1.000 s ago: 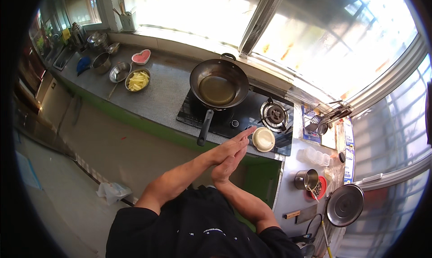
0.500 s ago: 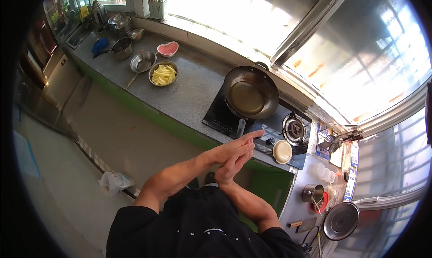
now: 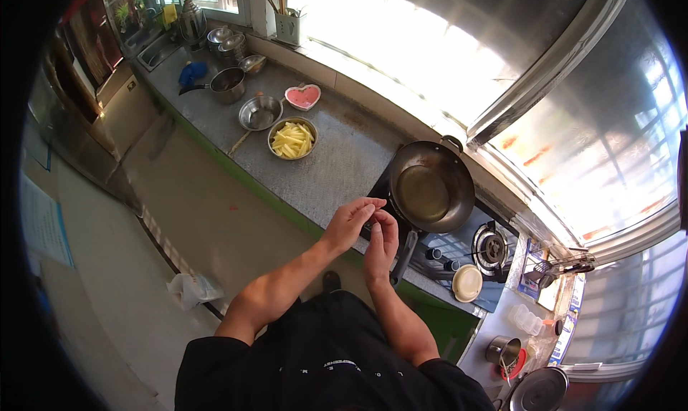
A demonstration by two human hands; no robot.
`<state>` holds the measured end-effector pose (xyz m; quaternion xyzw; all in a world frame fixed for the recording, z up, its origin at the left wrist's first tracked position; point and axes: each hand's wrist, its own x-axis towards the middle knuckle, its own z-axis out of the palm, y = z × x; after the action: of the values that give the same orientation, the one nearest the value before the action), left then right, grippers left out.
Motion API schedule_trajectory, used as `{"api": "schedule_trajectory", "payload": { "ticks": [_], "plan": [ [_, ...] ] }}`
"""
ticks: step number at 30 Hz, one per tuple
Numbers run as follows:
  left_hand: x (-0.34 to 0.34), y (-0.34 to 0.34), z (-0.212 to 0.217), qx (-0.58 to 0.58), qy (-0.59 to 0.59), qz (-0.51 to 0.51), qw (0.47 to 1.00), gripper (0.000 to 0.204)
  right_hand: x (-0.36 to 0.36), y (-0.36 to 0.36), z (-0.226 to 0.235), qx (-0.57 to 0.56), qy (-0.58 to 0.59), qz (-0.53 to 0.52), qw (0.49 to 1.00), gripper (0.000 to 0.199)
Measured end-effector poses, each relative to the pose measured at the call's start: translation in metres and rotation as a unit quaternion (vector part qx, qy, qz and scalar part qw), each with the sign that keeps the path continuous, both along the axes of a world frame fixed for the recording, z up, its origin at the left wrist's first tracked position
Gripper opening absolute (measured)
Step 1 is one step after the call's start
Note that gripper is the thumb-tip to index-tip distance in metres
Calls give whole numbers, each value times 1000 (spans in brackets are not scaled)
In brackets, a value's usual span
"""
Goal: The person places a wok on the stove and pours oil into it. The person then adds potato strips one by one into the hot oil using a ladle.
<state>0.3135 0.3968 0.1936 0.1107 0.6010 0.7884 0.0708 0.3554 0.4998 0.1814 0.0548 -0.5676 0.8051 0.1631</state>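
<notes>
My left hand (image 3: 350, 222) is raised by the counter's front edge, beside the wok's near left side. Its fingers reach forward, loosely bent, and I see nothing in them. Close against it, my right hand (image 3: 382, 247) points its slightly curved fingers upward, also with nothing visible in it. The fingertips nearly meet; whether they touch I cannot tell. Just ahead and to the right, a dark wok (image 3: 433, 189) with shallow liquid in its bottom sits on a black cooktop, its handle (image 3: 405, 257) pointing toward me. To the left stands a metal bowl of yellow potato strips (image 3: 292, 140).
Left along the counter are an empty-looking metal bowl (image 3: 260, 113), a pink heart-shaped dish (image 3: 302, 96) and a saucepan (image 3: 227, 86). Right are a gas burner (image 3: 490, 250), a cream round lid (image 3: 467, 283), a metal pot (image 3: 503, 350) and a dark pan lid (image 3: 539, 391).
My hands, pressed together before with the left one stretched over the right, have drawn slightly apart and moved back from the wok handle. The whole view has shifted, moving the counter items rightward.
</notes>
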Motion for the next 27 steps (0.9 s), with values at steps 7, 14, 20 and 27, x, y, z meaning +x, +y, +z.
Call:
{"api": "schedule_trajectory", "payload": {
  "ticks": [7,14,20,27],
  "plan": [
    [-47,1,1,-16,-30,10,999,31,-47,-5,8,22,-98,-19,995,15],
    [-82,4,-13,-12,-39,-55,998,30,-76,-2,4,25,-87,-112,990,14],
    [-103,-21,-13,-8,-59,-146,987,29,-82,-20,-5,49,-122,-198,971,13],
    [-117,-58,-28,-22,-86,-221,971,29,-81,-69,-20,34,-158,-255,953,13]
  ]
}}
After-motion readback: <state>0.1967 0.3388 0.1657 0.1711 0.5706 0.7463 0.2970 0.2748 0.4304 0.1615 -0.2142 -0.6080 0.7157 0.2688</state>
